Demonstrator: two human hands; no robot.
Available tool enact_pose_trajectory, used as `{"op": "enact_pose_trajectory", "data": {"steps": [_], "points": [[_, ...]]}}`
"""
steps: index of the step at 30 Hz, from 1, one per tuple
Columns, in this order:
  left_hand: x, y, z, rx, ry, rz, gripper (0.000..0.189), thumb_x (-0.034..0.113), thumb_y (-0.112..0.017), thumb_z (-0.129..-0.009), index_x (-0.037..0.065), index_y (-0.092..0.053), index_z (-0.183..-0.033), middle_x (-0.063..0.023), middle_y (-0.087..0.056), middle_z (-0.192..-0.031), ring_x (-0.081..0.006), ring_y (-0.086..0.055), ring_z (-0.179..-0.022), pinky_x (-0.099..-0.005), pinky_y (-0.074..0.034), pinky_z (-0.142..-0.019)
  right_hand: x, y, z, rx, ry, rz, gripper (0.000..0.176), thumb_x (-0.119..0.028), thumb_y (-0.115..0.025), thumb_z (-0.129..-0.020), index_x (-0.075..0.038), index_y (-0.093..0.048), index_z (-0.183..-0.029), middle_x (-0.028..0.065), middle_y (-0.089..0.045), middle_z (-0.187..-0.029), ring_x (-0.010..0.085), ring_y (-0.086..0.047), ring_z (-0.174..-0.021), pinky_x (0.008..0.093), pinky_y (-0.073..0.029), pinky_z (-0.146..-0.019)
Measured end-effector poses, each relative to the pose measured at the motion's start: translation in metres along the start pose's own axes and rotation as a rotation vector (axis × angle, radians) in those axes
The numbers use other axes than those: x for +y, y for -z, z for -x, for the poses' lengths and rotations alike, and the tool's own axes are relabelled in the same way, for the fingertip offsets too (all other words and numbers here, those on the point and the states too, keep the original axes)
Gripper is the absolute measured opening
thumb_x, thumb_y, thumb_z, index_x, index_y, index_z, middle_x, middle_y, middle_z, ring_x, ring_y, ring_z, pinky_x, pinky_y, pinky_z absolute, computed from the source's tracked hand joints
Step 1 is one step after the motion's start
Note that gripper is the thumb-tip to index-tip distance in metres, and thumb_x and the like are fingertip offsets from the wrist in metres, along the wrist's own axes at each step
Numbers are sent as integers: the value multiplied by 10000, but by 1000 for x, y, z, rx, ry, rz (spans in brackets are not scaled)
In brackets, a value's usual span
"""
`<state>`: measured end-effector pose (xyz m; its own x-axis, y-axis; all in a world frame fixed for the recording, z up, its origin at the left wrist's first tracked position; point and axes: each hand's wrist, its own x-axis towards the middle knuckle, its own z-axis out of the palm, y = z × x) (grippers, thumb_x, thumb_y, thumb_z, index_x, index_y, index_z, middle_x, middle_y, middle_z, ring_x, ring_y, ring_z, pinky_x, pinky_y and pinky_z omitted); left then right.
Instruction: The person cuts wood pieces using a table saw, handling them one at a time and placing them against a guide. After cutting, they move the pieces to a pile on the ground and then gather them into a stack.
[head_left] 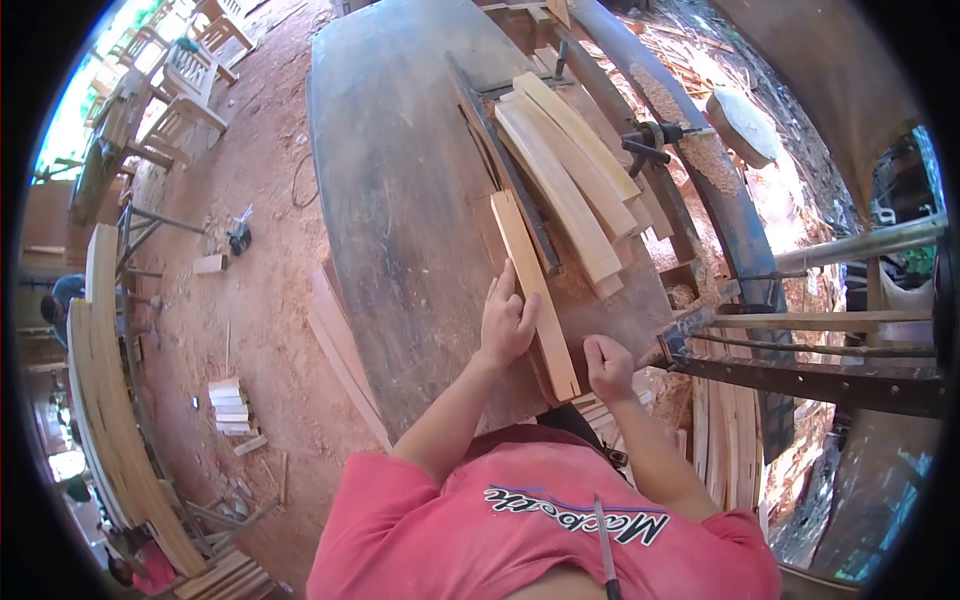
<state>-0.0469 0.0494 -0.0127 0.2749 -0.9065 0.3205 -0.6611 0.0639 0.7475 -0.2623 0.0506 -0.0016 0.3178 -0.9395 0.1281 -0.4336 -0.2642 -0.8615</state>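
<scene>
**Slat flat on desk, both hands at its near end**

Your red shirt (520, 520) fills the bottom of the view, with both forearms reaching forward from it.

- Wooden slat (532, 290): lies flat on the desk (400, 200), on the right part of the top. Its long axis runs away from you, with the far end angled slightly left. The near end sits at the desk's near edge, and the far end points at the dark metal rail (505, 165).
- Left hand (508, 322): spread loosely and pressed on the slat's left edge about a third of the way up, index finger stretched along the wood. It isn't wrapped around the slat.
- Right hand (608, 365): curled into a fist just beside the slat's near right corner. I can't tell if it actually grips the wood.
- Stack of curved slats (570, 185): sits right of the rail, long axes roughly parallel to your slat, apart from both hands.
- Clamp handle (650, 140): beyond the stack, by the sawdust.
- Off the desk to the left: dirt floor (260, 300) and small wood offcuts (230, 405).
</scene>
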Motion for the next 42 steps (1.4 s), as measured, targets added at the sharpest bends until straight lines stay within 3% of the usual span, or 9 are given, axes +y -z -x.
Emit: {"op": "enact_pose_trajectory", "data": {"steps": [4,7,12,15,21,25,29,31,42], "points": [[9,6,1,97,44,-38,448,285,-615,-908,-83,-620,-654,-298,-611,-1187,-434,-599,-1035,-470,-455,-913,-1,-7,-2,154,112,382,101,-135,-663,-845,-42,-688,-872,145,-650,-753,350,-633,-681,413,-512,-629],[27,25,-4,-256,508,-16,579,501,-631,-887,-42,-626,-686,-234,-649,-755,-393,-654,-746,-444,-513,-683,1,-6,0,194,113,355,66,-96,-664,-833,-49,-684,-876,142,-653,-755,337,-640,-683,411,-505,-619],[47,29,-23,-404,497,-85,701,653,-666,-773,-45,-638,-710,-246,-644,-705,-419,-655,-732,-466,-514,-665,4,-4,-1,199,106,355,75,-51,-654,-822,-36,-679,-891,138,-654,-756,328,-636,-671,406,-502,-609],[41,26,-24,-523,494,-95,523,471,-665,-832,-47,-671,-763,-254,-647,-758,-401,-657,-745,-466,-514,-681,2,-2,1,188,70,352,78,-44,-654,-821,-31,-678,-895,139,-647,-749,329,-626,-662,406,-497,-603],[-16,38,25,-263,1026,813,196,198,-591,-853,11,-643,-874,-53,-643,-797,-222,-630,-707,-330,-505,-677,1,-3,-4,191,107,365,101,-21,-647,-816,-24,-671,-914,139,-625,-723,329,-604,-642,410,-488,-593],[-8,38,31,76,1406,1222,284,261,-479,-928,27,-597,-1037,-102,-626,-935,-198,-606,-789,-361,-508,-689,1,-3,0,199,100,366,109,-19,-645,-817,-25,-668,-923,133,-616,-712,326,-596,-633,413,-483,-588],[21,58,-1,111,1383,1315,413,389,-432,-989,36,-582,-1142,-112,-646,-1004,-225,-635,-901,-383,-535,-780,-2,-2,-2,180,60,368,102,-26,-645,-824,-27,-668,-924,135,-627,-732,329,-605,-650,414,-492,-606],[11,52,3,116,1420,1317,493,492,-346,-1020,71,-596,-1079,-89,-637,-833,-226,-630,-719,-382,-537,-656,-1,-4,0,195,76,372,99,-28,-644,-827,-28,-671,-922,137,-635,-745,329,-613,-664,410,-498,-619],[-2,47,12,17,1348,1399,557,570,-284,-1013,92,-566,-1044,-83,-607,-808,-230,-602,-667,-383,-520,-609,8,-6,5,269,16,351,94,-56,-647,-842,-33,-686,-924,136,-668,-811,313,-649,-720,384,-523,-670]]}}
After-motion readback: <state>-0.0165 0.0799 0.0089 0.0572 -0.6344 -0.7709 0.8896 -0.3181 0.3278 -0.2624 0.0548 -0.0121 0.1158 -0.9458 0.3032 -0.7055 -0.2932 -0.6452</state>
